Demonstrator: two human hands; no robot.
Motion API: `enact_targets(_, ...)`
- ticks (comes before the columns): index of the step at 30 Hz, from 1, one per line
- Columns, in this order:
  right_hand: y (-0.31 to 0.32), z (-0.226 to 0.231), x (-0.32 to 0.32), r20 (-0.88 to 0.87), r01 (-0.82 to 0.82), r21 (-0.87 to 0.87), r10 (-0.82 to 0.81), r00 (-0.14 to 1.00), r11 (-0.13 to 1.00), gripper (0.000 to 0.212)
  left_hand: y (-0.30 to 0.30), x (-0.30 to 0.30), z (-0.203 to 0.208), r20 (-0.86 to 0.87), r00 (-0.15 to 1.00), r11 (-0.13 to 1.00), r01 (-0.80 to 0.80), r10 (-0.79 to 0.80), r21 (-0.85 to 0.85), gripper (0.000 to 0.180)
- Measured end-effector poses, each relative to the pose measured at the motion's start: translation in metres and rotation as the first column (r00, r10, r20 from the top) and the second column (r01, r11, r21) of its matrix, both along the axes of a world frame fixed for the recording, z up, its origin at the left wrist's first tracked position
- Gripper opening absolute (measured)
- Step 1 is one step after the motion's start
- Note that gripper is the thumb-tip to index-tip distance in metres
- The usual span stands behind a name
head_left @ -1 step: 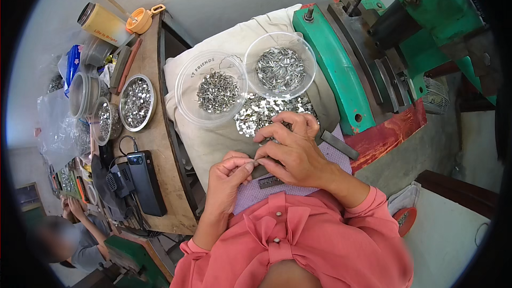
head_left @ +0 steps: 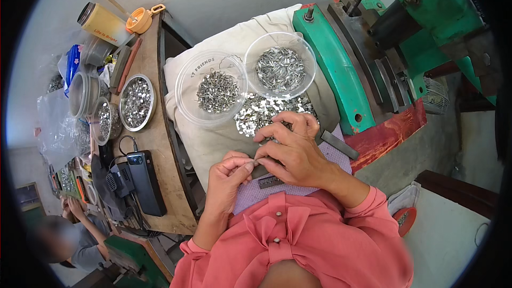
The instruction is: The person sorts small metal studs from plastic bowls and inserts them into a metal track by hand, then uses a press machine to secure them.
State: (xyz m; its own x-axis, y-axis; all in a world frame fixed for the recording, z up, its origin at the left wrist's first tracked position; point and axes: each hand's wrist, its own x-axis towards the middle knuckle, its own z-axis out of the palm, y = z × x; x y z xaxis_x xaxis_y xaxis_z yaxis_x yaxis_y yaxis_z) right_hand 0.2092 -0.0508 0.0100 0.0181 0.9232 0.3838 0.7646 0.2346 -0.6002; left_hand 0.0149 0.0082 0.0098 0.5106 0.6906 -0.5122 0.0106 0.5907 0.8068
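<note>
Metal pieces [head_left: 273,111] lie on beige cloth [head_left: 208,138] between wooden table [head_left: 162,154] and green machine [head_left: 332,69]; left hand [head_left: 226,178] and right hand [head_left: 295,152] meet, each grip pinched, contents indiscernible.

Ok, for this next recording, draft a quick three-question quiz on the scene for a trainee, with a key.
1. True or false: the left hand and the right hand are close together at the fingertips.

2. Which stands to the right of the two clear containers?
A) the yellow bottle
B) the green machine
C) the round metal dish

3. Fill in the blank: the heap of loose metal pieces lies between the two clear containers and the ____ hand.

Key: 1. True. 2. B. 3. right.
</note>
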Motion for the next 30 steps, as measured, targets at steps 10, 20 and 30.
enact_targets(10,-0.002,0.007,0.012,0.017,0.074,0.006,-0.074,0.997,0.997,0.008,-0.006,0.002,0.008,-0.069,0.996,0.994,-0.056,0.063,0.098,0.004)
enact_targets(20,-0.020,0.004,0.018,0.103,0.101,-0.086,-0.092,0.990,0.991,0.011,-0.004,-0.011,0.003,-0.499,0.858,0.693,0.285,0.124,0.663,0.006)
enact_targets(30,-0.017,0.000,0.014,0.174,0.117,-0.100,-0.099,0.980,0.988,0.013,-0.001,-0.012,0.000,-0.529,0.834,0.658,0.312,0.156,0.685,0.009)
